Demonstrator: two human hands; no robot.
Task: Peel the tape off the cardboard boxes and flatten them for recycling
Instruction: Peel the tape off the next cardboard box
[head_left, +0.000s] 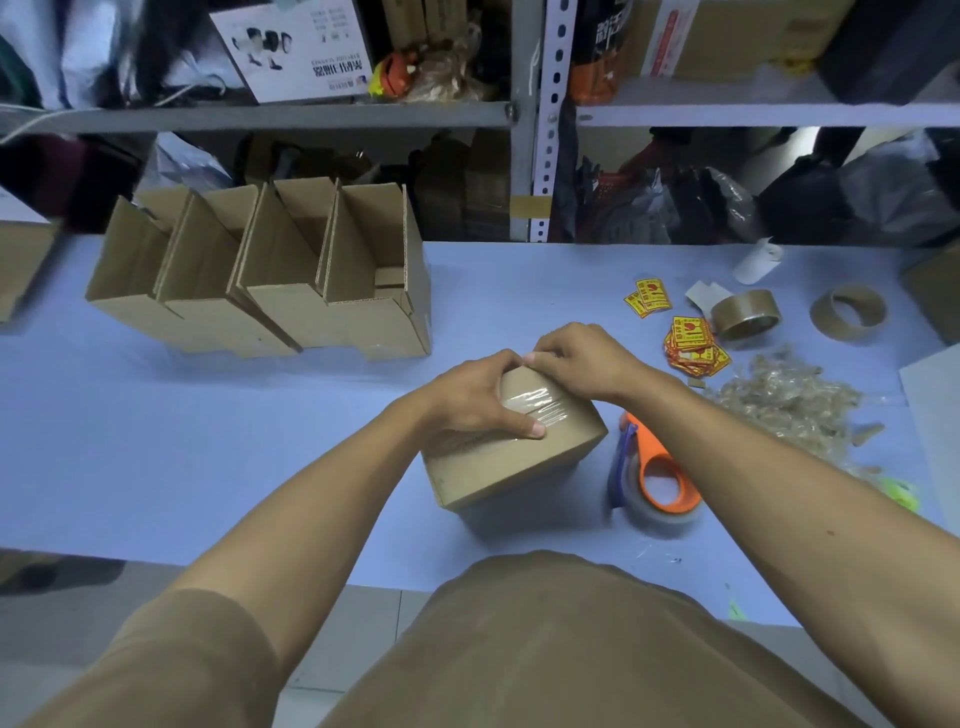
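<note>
— While the left hand (475, 397) steadies the small taped box (514, 447) at the middle of the frame, how far along would you say this is?

— Partway, I'd judge. That box is closed, with clear tape (530, 402) across its top. The left grip curls over the box's top, thumb pressing on the tape; the right hand (576, 358) pinches at the box's far top edge, seemingly lifting the tape's end. A heap of crumpled peeled tape (784, 395) lies at the right, so some peeling looks done.

— And the flattening?

— A row of opened boxes (260, 280) stands at the upper left, not yet flat.

— What about the surface?

— Pale blue surface (156, 441), with an orange tape dispenser (657, 475) just beside the box, brown tape rolls (745, 314) and yellow stickers (691, 345) at the right. Grey metal shelving (524, 114) crammed with bags and cartons runs across the top.
</note>
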